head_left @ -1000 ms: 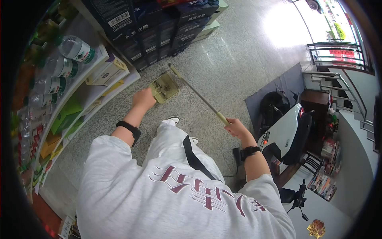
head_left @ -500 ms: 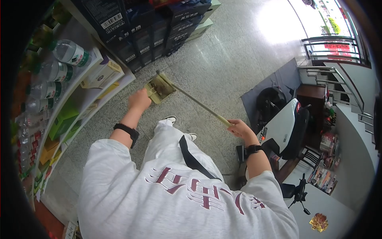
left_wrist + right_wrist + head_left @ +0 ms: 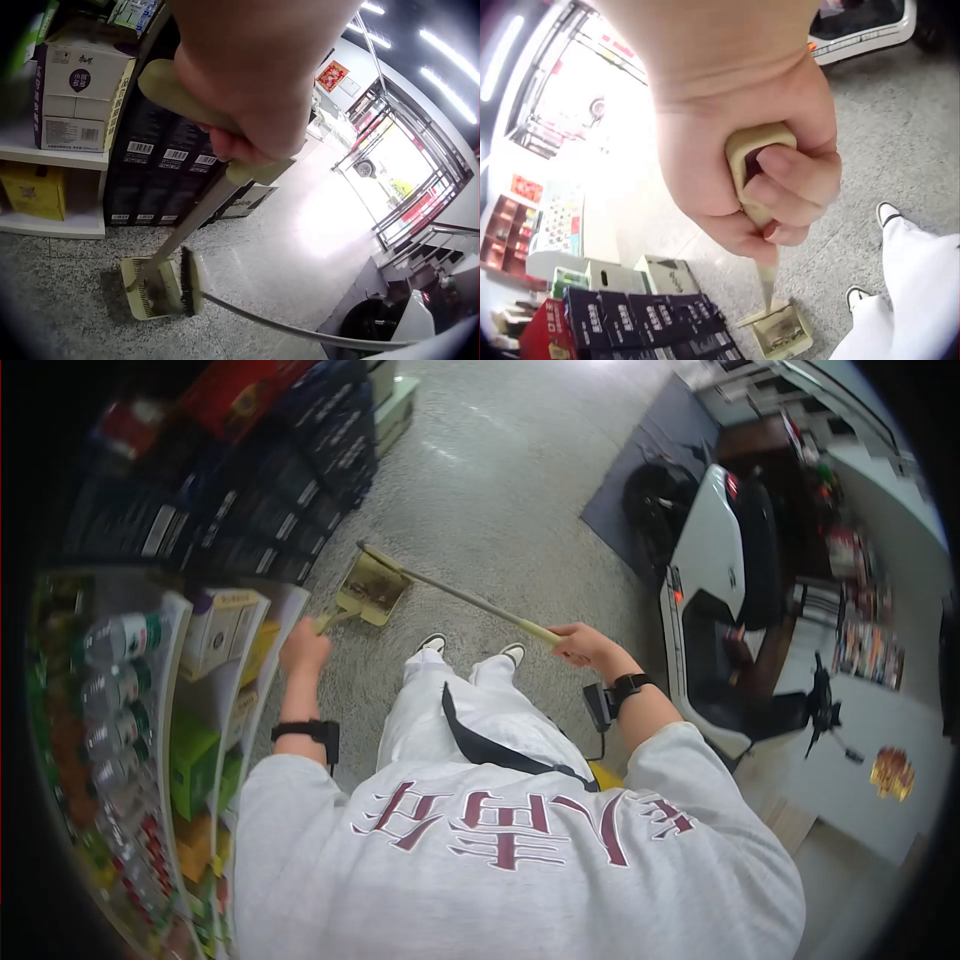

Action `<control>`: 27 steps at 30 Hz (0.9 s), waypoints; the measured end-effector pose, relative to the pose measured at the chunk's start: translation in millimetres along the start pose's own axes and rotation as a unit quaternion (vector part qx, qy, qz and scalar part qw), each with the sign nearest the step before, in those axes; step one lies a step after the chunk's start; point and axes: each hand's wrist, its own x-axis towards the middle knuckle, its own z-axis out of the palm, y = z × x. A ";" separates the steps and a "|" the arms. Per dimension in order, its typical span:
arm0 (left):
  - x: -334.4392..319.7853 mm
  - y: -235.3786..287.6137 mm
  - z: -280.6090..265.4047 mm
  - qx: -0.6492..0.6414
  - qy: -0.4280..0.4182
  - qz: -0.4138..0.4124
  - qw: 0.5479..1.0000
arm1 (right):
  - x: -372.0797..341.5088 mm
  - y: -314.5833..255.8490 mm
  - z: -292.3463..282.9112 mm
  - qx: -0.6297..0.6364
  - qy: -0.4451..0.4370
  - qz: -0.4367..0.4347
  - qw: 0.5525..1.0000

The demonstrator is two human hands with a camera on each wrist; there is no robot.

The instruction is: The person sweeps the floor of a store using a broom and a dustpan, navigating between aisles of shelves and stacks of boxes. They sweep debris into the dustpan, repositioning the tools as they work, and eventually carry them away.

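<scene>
My left hand [image 3: 304,650] grips the pale yellow-green handle [image 3: 169,88] of a long-handled dustpan [image 3: 372,588], low in front of me. The pan's wide mouth faces away from my feet, and bits of debris [image 3: 784,330] lie inside it. My right hand [image 3: 585,644] curls round the end of a broom handle [image 3: 739,154], with the fingertips wrapped over the grip. From there the grey broom pole [image 3: 455,592] slants across to the pan. In the left wrist view the broom head [image 3: 193,281], with dark bristles, stands at the pan's mouth.
Shelves of water bottles [image 3: 122,640] and boxes [image 3: 218,630] run close by my left hand. Stacked dark cartons [image 3: 250,510] stand beyond them. A white scooter [image 3: 708,550] is parked to the right, near a grey mat [image 3: 650,455]. My shoes [image 3: 432,644] are below the pan.
The head view has swung, bringing the shelves and cartons round on the left. Broom and dustpan have shifted left in view, staying close together. Both hands keep their grips.
</scene>
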 end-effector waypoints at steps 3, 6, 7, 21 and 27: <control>-9.8 7.5 10.5 0.040 0.001 0.069 0.997 | -35.6 61.7 -23.3 0.146 0.013 0.015 0.989; -20.1 41.6 6.0 0.099 -0.001 0.147 0.984 | -69.0 127.5 -28.1 0.266 0.032 0.034 0.963; -21.9 56.7 4.5 0.116 0.006 0.183 0.976 | -78.0 146.6 -28.8 0.303 0.037 0.035 0.952; -69.3 416.5 94.5 0.267 -0.102 0.521 0.804 | -81.4 343.2 -102.8 0.478 0.233 0.086 0.842; -115.7 554.0 176.4 0.330 -0.136 0.557 0.750 | -67.9 392.0 -160.1 0.499 0.300 0.134 0.801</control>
